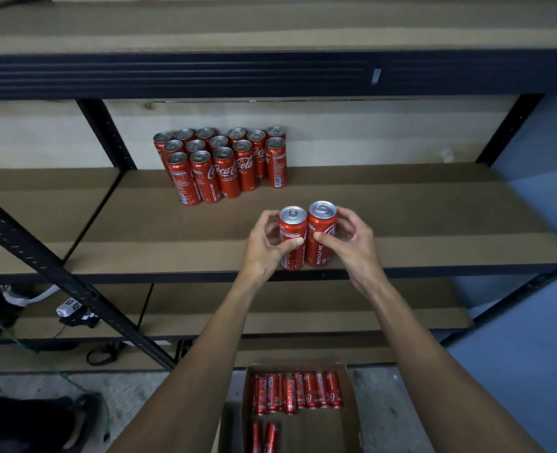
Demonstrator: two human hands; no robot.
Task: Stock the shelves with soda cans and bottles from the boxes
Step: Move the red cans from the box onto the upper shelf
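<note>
Two upright red soda cans stand side by side at the front edge of the middle shelf point(434, 223). My left hand point(264, 246) grips the left can point(292, 230), thumb across its front. My right hand point(352, 240) grips the right can point(321, 223) the same way. Farther back on this shelf a block of several red cans point(221, 161) stands in rows. On the floor below, an open cardboard box point(352, 410) holds several more red cans point(298, 390) lying on their sides.
A dark diagonal rack brace point(58, 273) crosses the left side. Black uprights stand at the shelf's back left point(107, 135) and back right point(509, 129). The lower shelf on the left holds cables and small devices point(71, 310). A blue wall point(538, 322) is on the right.
</note>
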